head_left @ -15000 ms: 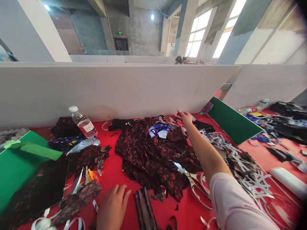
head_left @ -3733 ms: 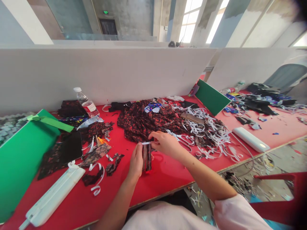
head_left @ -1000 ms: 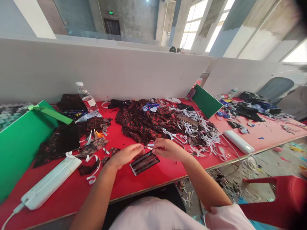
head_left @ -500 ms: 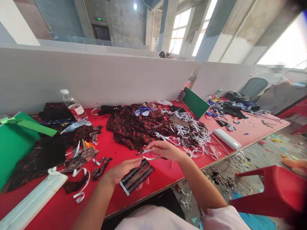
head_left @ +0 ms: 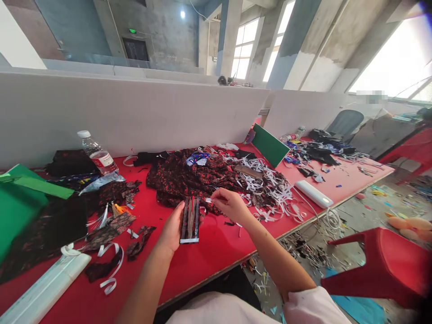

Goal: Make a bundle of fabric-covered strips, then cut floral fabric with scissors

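The left hand [head_left: 173,227] holds a dark striped strip [head_left: 190,219] upright above the red table [head_left: 202,256], fingers curled behind it and the thumb along its left edge. The right hand [head_left: 229,204] sits just beside it, thumb and forefinger pinched on a small white tab [head_left: 208,200] at the strip's upper right corner. The strip shows about 3 dark bands with a reddish line between them and a pale edge at the bottom.

Behind the hands lies a heap of black cloth [head_left: 189,180] with red flowers, and to its right a tangle of white paper strips [head_left: 273,189]. A water bottle [head_left: 97,154] stands near the white partition [head_left: 135,117]; it has a red and white label, but the writing is too small to read. A green board [head_left: 269,145] leans at the table's far end, and another green sheet [head_left: 20,198] lies at the left. A long white case [head_left: 43,290] rests at the near left edge, a second one [head_left: 313,193] on the right. A red stool [head_left: 381,265] stands on the littered floor. A green sign glows over the far door, unreadable from here.
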Demonstrator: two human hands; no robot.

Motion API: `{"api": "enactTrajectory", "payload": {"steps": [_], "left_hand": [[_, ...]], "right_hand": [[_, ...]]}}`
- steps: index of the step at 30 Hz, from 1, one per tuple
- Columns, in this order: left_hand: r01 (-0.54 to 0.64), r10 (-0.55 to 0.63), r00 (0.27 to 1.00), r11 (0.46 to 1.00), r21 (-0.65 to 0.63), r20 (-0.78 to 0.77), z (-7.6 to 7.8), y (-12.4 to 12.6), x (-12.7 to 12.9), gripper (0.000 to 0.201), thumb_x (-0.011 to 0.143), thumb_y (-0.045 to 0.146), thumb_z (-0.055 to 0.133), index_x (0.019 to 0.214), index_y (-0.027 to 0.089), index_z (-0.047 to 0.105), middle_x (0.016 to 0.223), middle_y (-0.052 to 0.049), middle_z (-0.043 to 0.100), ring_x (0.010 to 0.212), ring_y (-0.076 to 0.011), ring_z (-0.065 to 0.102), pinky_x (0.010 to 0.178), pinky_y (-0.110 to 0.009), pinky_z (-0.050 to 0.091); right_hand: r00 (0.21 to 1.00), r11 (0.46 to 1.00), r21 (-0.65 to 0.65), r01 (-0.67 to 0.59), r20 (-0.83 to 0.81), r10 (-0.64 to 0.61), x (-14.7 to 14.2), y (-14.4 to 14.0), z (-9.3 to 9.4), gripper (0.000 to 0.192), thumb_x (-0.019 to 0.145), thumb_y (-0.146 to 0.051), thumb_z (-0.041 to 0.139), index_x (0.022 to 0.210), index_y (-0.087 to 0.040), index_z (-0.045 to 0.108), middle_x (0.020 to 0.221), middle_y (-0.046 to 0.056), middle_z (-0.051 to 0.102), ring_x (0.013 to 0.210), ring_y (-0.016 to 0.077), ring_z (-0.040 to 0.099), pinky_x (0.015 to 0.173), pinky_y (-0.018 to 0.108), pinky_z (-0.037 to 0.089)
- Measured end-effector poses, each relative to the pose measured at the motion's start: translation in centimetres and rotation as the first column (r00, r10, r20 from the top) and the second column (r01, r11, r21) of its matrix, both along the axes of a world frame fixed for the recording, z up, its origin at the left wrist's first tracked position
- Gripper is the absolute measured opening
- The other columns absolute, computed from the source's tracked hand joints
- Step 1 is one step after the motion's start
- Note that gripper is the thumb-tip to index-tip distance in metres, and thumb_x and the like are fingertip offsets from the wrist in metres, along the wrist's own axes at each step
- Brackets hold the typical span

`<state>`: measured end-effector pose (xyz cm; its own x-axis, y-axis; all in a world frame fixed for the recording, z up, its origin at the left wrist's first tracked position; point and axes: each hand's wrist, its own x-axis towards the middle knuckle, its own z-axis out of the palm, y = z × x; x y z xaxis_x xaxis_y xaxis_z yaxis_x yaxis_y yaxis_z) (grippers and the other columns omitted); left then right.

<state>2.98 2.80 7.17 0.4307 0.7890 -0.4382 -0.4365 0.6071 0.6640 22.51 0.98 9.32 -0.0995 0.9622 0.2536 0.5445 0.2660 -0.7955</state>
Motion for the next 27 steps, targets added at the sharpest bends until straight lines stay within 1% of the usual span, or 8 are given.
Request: {"api": "enactTrajectory", "payload": {"steps": [2,4,7,10,15,19,22,27], "left_hand": [[-0.007,0.007,0.999,1.0,-0.014,0.044,-0.1,-0.1,0.4,0.038,0.086,0.037,0.042,0.109,0.011,0.058,0.075,-0.009,0.071,0.062,-0.02,0.068,0.058,-0.03,0.054],[-0.009,0.01,0.997,1.0,-0.014,0.079,-0.2,-0.3,0.8,0.036,0.085,0.036,0.042,0.108,0.011,0.058,0.076,-0.009,0.071,0.063,-0.0199,0.068,0.059,-0.03,0.054],[-0.054,0.049,0.996,0.997,0.059,0.073,-0.5,-0.5,1.4,0.03,0.084,0.033,0.044,0.105,0.015,0.056,0.074,-0.006,0.07,0.063,-0.0186,0.068,0.058,-0.028,0.054],[-0.134,0.139,0.99,0.981,0.142,-0.03,-0.7,-0.8,2.0,0.026,0.083,0.031,0.046,0.105,0.019,0.053,0.071,-0.003,0.069,0.059,-0.0169,0.067,0.054,-0.026,0.052],[-0.165,0.193,0.964,0.974,0.157,-0.182,-1.2,-1.3,2.6,0.036,0.082,0.037,0.043,0.112,0.018,0.049,0.07,-0.003,0.067,0.053,-0.0162,0.065,0.049,-0.024,0.049],[-0.129,0.192,0.954,0.956,0.263,-0.229,-1.8,-1.6,2.8,0.039,0.082,0.042,0.042,0.112,0.018,0.048,0.072,-0.002,0.066,0.054,-0.0159,0.064,0.047,-0.024,0.048],[-0.117,0.229,0.926,0.929,0.35,-0.299,-2.2,-1.7,2.8,0.039,0.082,0.044,0.042,0.112,0.019,0.048,0.07,-0.001,0.064,0.054,-0.0161,0.063,0.048,-0.024,0.047],[-0.071,0.261,0.887,0.892,0.446,-0.382,-1.9,-2.0,2.7,0.03,0.086,0.04,0.039,0.101,0.018,0.052,0.075,-0.004,0.062,0.059,-0.0154,0.061,0.053,-0.024,0.047]], "right_hand": [[0.992,0.994,0.105,0.03,0.12,-0.043,0.0,0.1,0.2,0.01,0.082,-0.021,0.049,0.082,-0.018,0.058,0.074,0.0,0.053,0.062,0.0094,0.045,0.057,0.019,0.035],[0.976,0.99,0.143,0.022,0.21,-0.052,-0.1,0.1,0.4,0.009,0.081,-0.017,0.05,0.082,-0.018,0.059,0.082,0.002,0.051,0.067,0.0101,0.047,0.061,0.02,0.037],[0.957,0.997,0.079,0.008,0.288,-0.03,-0.5,0.0,1.0,0.01,0.08,-0.013,0.05,0.082,-0.017,0.059,0.085,0.003,0.05,0.066,0.0094,0.048,0.062,0.02,0.038],[0.939,1.0,0.022,-0.019,0.343,0.01,-1.0,-0.2,2.0,0.01,0.079,-0.012,0.051,0.079,-0.016,0.06,0.083,0.003,0.053,0.067,0.0092,0.05,0.063,0.02,0.039],[0.919,0.999,-0.003,-0.039,0.392,0.037,-1.9,0.1,3.2,0.008,0.08,-0.016,0.053,0.077,-0.016,0.061,0.08,0.003,0.055,0.068,0.0099,0.051,0.064,0.02,0.038],[0.917,0.999,-0.009,-0.039,0.396,0.04,-2.8,0.4,3.1,0.007,0.081,-0.017,0.054,0.078,-0.016,0.061,0.081,0.003,0.057,0.073,0.0117,0.053,0.066,0.021,0.038],[0.919,1.0,-0.02,-0.02,0.393,0.026,-3.4,0.4,3.0,0.008,0.082,-0.018,0.053,0.08,-0.016,0.06,0.082,0.004,0.057,0.074,0.0123,0.053,0.066,0.022,0.038],[0.919,1.0,-0.015,-0.023,0.393,0.027,-3.9,0.3,2.9,0.009,0.083,-0.018,0.052,0.078,-0.015,0.06,0.079,0.004,0.056,0.075,0.0126,0.051,0.067,0.022,0.037]]}}
